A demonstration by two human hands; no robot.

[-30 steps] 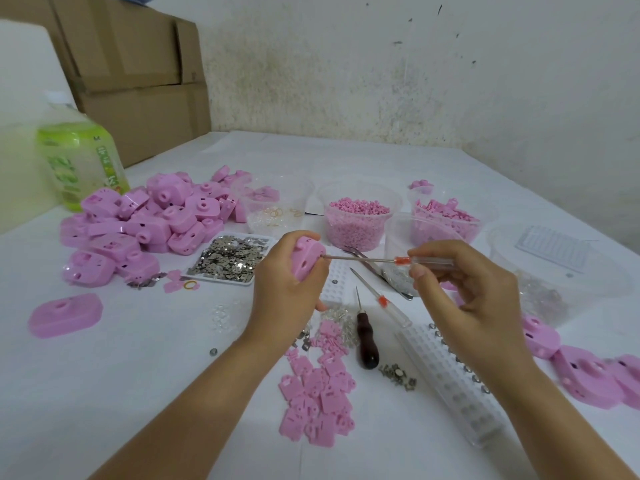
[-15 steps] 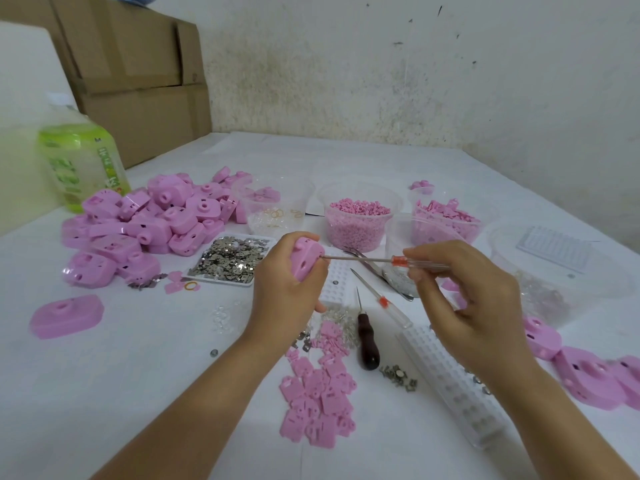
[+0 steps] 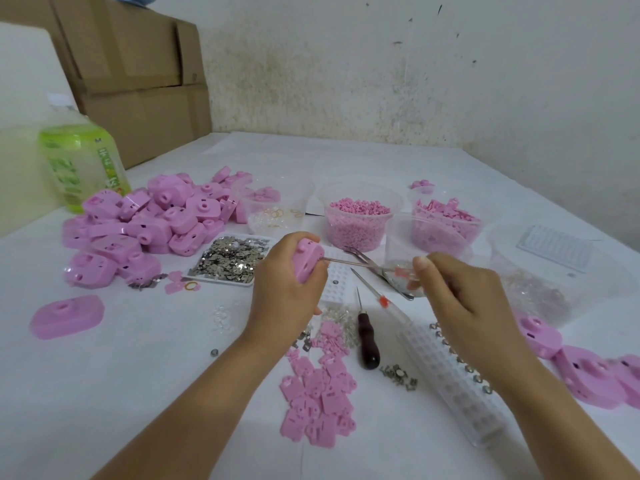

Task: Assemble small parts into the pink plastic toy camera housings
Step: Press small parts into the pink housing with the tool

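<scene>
**HOUSING AT DRIVER TIP**

Head cam. L hand point(image 3: 284, 292) fingers clenched round pink plastic toy camera housing point(image 3: 306, 263). Held above white table point(image 3: 104, 393), centre, just beside white tray of small silver metal pcs point(image 3: 214, 278). R hand point(image 3: 464, 306) pinches clear-handled, red-collared slim screwdriver point(image 3: 363, 265). Shaft approx. horizontal, tip touching housing's right face. Pile of loose pink housings point(image 3: 162, 220) at left, well apart.

Heap of housings point(image 3: 145, 223) lies left; 3 tubs point(image 3: 360, 216) behind the awl point(image 3: 367, 337).

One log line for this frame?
left hand: grips pink housing | right hand: holds screwdriver | tip: against housing
</scene>
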